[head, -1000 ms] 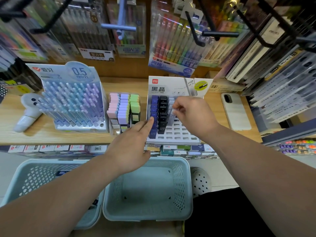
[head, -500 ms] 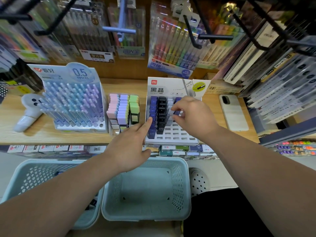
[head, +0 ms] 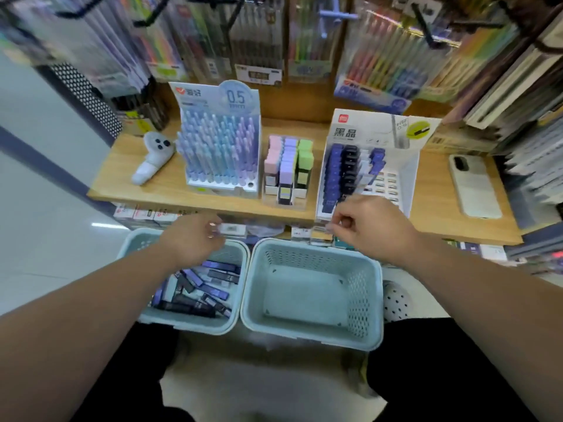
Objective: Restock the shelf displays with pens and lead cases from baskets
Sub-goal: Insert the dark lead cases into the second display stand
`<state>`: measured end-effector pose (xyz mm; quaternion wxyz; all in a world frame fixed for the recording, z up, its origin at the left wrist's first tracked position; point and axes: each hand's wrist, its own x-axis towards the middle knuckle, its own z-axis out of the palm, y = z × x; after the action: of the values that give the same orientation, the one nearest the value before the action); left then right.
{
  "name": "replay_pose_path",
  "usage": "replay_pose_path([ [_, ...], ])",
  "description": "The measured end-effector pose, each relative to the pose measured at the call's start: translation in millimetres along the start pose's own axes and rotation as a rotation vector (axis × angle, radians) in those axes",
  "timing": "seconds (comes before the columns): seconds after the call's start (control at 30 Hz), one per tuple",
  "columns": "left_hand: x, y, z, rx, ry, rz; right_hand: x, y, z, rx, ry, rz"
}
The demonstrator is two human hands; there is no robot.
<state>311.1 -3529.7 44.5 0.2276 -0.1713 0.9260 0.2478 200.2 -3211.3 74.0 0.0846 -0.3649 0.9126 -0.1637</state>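
While left hand (head: 195, 240) and right hand (head: 370, 229) curl, blur hides whether either holds anything.

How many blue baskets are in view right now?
2. The left basket sits below the shelf edge with lead cases inside; the right basket stands beside it, showing no stock. The arms could hide more.
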Motion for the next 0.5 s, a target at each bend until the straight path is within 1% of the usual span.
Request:
replay_pose_path([
  [0.1,-11.1,-65.3,-0.7,0.019,-0.044,-0.201,-6.5,-21.4,29.0,0.034,-0.168,0.042],
  [0.17,-15.2,-99.2,3.1,0.098,-0.058,-0.279,-4.5,-37.7,52.1,0.084,-0.299,0.107],
  [0.23,-14.2,-121.8,10.8,0.147,-0.076,-0.3,-0.4,-55.0,80.0,0.197,-0.407,0.212],
  [0.3,-8.0,-136.3,20.3,0.189,-0.098,-0.284,5.2,-71.9,107.5,0.334,-0.484,0.348],
  [0.37,2.3,-149.2,31.3,0.203,-0.126,-0.256,13.2,-87.9,134.1,0.438,-0.543,0.442],
  [0.43,13.0,-159.6,42.5,0.099,-0.155,-0.265,23.1,-101.1,157.9,0.513,-0.554,0.505],
  [0.5,25.2,-170.8,55.8,-0.104,-0.158,-0.325,33.0,-108.9,178.6,0.537,-0.501,0.582],
])
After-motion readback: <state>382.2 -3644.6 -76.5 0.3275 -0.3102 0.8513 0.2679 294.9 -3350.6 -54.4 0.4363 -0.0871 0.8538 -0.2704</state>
